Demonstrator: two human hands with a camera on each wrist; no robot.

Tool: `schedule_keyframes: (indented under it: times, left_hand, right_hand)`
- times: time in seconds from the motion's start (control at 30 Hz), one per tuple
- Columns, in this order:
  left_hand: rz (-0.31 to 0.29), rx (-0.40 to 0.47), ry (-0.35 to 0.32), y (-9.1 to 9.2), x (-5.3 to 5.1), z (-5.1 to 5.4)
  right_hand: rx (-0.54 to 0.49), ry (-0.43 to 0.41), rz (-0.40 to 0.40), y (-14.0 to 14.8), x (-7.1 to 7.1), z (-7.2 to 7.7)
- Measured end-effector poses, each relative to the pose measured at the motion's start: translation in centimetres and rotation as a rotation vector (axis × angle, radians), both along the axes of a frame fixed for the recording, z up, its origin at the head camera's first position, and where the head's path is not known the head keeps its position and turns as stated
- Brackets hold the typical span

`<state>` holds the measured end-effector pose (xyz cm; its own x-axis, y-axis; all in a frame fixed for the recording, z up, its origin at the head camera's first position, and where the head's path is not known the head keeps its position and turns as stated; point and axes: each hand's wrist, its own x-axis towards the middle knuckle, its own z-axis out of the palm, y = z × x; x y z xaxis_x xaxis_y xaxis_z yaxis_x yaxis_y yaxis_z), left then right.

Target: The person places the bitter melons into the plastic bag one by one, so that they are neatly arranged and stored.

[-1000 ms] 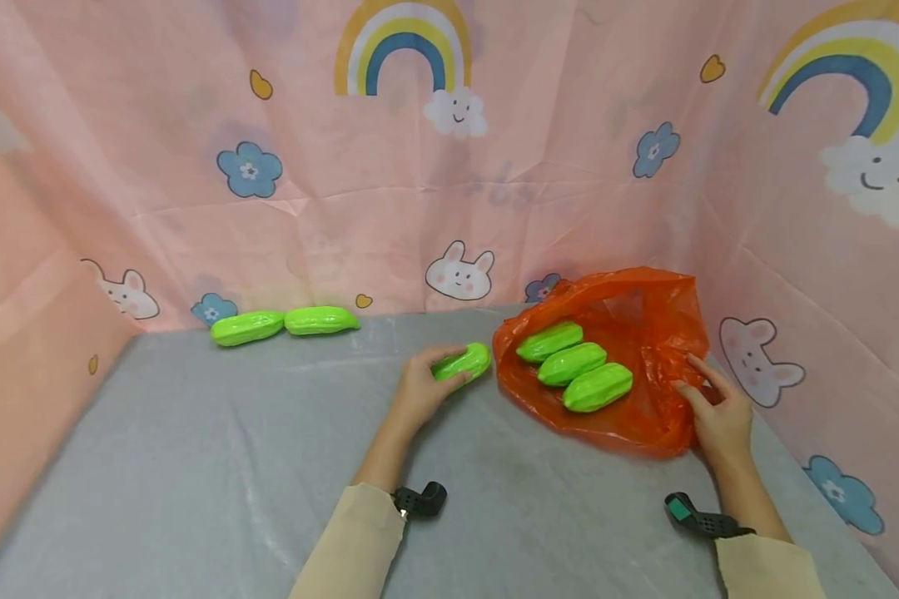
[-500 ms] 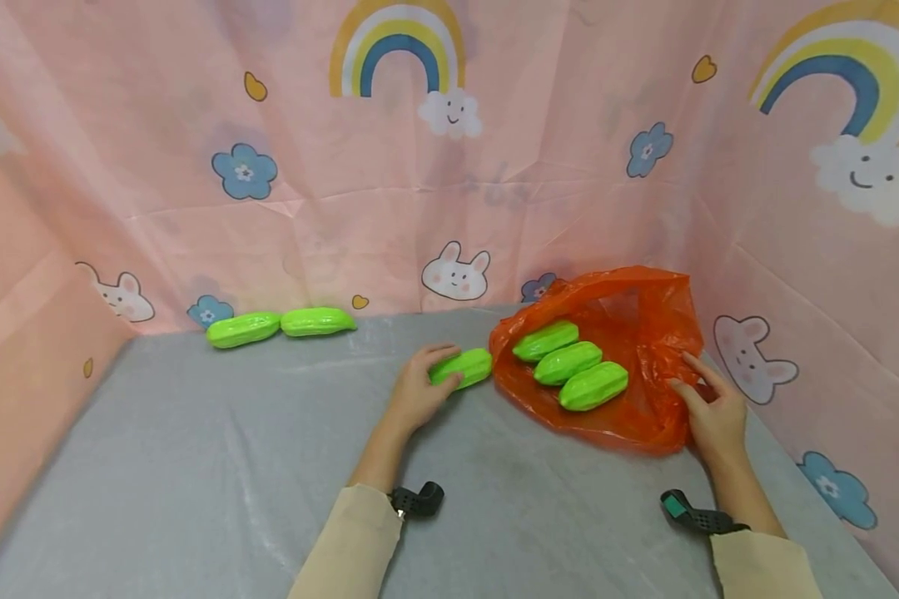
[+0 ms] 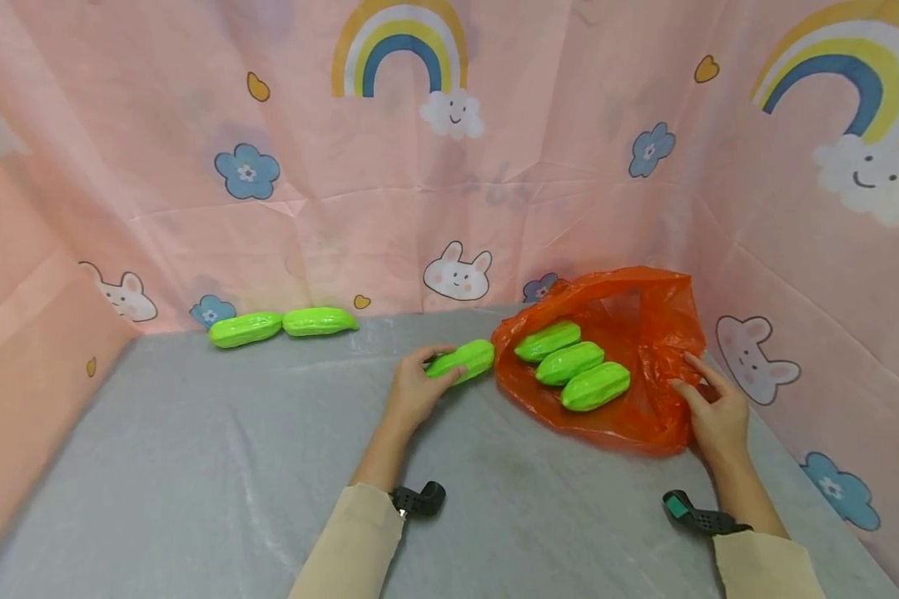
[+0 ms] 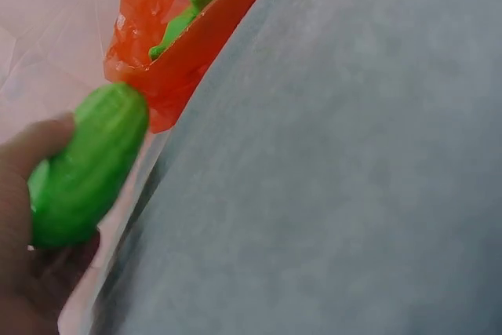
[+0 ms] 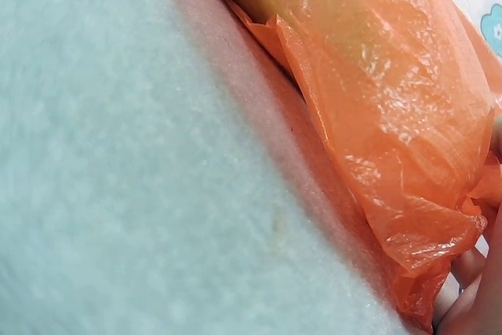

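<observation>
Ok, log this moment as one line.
left hand: grips green vegetable beside bag | right hand: holds bag | in bag: three vegetables | on table: two more vegetables, back left

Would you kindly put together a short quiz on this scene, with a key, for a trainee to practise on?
1. How many green vegetables lie in the orange bag?

2. True or false: the right hand touches the orange bag, while the left hand grips one vegetable.

3. Where does the loose pair of vegetables lie?
A) Under the orange bag
B) End to end on the table, near the pink backdrop
C) Beside the right hand

Key: 1. Three. 2. True. 3. B.
</observation>
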<state>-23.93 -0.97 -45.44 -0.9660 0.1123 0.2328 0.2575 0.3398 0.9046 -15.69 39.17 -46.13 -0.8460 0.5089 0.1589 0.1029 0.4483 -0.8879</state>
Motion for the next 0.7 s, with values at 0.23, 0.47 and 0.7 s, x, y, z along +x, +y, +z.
schedule_keyframes:
  times: [0.23, 0.47, 0.7]
  left_hand:
    - [0.008, 0.063, 0.033, 0.8, 0.1, 1.2]
    - [-0.014, 0.029, 0.138, 1.7, 0.7, 2.5]
    - [-0.086, -0.072, 0.234, 3.4, 0.9, 3.8]
  right_hand:
    - [-0.032, 0.073, -0.007, -0.2, 0.0, -0.2]
    - [-0.039, 0.138, -0.042, -0.5, -0.2, -0.2]
    - [-0.050, 0.084, -0.018, -0.1, -0.2, -0.3]
